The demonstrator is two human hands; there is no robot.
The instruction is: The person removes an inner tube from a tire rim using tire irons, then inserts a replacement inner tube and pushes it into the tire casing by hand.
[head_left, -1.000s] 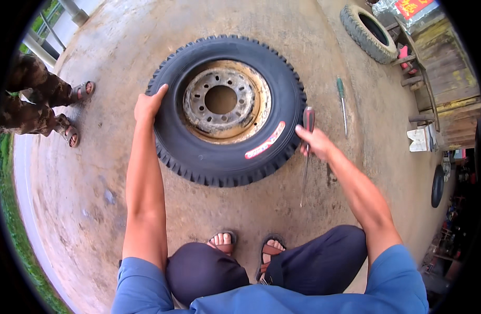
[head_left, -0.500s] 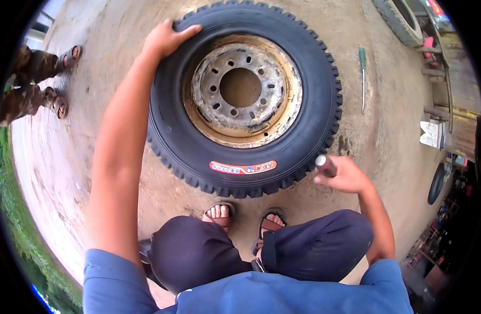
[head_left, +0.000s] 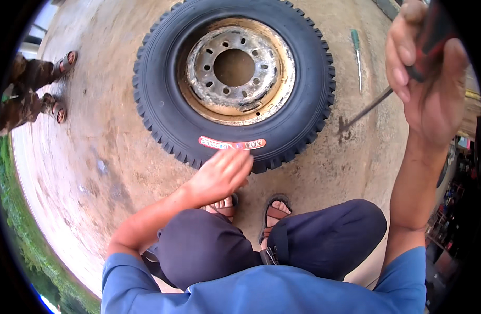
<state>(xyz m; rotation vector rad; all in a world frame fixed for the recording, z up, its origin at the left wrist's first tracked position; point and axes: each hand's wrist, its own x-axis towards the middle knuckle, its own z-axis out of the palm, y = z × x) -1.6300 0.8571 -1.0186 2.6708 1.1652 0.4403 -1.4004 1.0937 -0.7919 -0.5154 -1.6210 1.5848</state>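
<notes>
one knobby black tyre [head_left: 167,112] (rusty rim [head_left: 235,68]) lying flat

A green-handled screwdriver [head_left: 357,57] lies on the concrete ground [head_left: 99,152]; another person's sandalled feet [head_left: 60,86] stand at left.

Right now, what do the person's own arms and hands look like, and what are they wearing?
Both hands, left hand and right hand, are bare: no gloves, rings or watch visible. The forearms are bare too. Short blue sleeves end above the elbows.
</notes>
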